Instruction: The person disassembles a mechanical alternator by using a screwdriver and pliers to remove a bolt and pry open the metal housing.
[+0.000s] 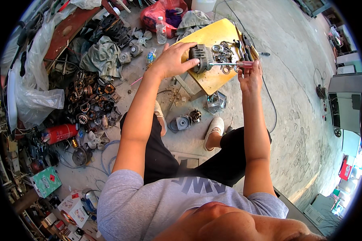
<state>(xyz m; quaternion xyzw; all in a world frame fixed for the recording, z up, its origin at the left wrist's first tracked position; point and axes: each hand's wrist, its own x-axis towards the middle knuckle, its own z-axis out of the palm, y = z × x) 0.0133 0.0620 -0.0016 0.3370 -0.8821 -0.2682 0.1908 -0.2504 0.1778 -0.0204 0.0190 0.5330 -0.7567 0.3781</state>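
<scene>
Head view, my left hand [173, 60] fingers wrapped around a small motor [201, 57] on the yellow bench [213, 82], my right hand [250, 74] fingers pinching a red-handled screwdriver [229, 64], tip at the motor, washers [223, 50] near the far edge.

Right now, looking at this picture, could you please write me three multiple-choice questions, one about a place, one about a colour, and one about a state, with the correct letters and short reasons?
1. Where does the small motor rest?
A. on the yellow table
B. on the concrete floor
C. on the person's lap

2. What colour is the screwdriver handle?
A. blue
B. clear red
C. green

3. What is the state of the left hand?
A. hanging free, away from everything
B. gripping the motor
C. holding a bottle

Answers:
1. A: the motor sits on the yellow table, beside a heap of metal rings and parts.
2. B: the handle in the right hand is translucent red, with the shaft pointed into the motor.
3. B: the left hand's fingers wrap over the motor's body and steady it.
</scene>
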